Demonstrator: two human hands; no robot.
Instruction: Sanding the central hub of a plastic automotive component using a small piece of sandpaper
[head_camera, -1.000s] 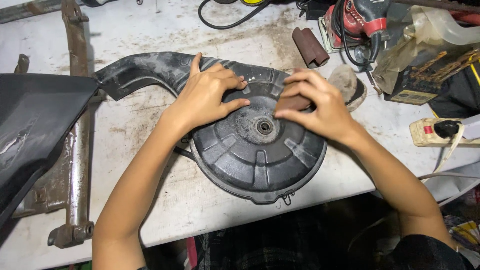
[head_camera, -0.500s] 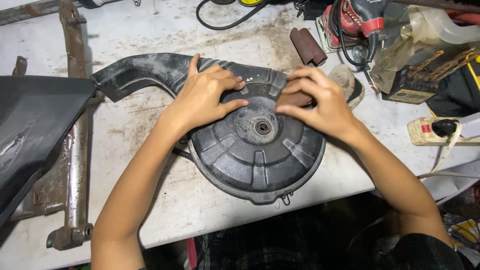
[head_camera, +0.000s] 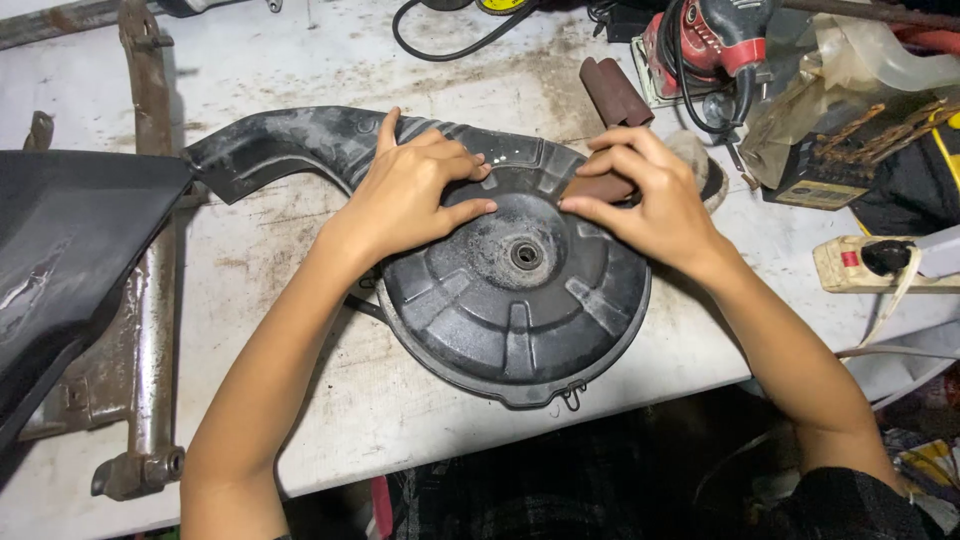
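Head view looks down on a white, stained table (head_camera: 300, 400). Nearest to the person, a round black cover (head_camera: 515, 300) lies flat at the table's front edge, and its lower rim hangs a little over that edge. It has ribs on top and a small hole in the middle. A dark duct (head_camera: 290, 150) goes from its upper left side toward the left.

Both hands rest on the upper part of the cover. The left hand (head_camera: 410, 190) lies flat with the fingers spread open, and it presses on the cover but grips nothing. The right hand (head_camera: 645, 195) is bent, and its fingers hold a brown piece of sandpaper (head_camera: 600, 187) against the cover's upper rim (only a part of the sandpaper shows under the fingers).

On the left, a black panel (head_camera: 70, 260) covers part of a rusty metal frame (head_camera: 150, 300). On the right, a white power strip (head_camera: 880, 265) lies near the table edge. Farther back, two brown sandpaper rolls (head_camera: 612, 90) lie just above the right hand. Behind them stands a red sander (head_camera: 715, 40) with a black cable (head_camera: 440, 45).
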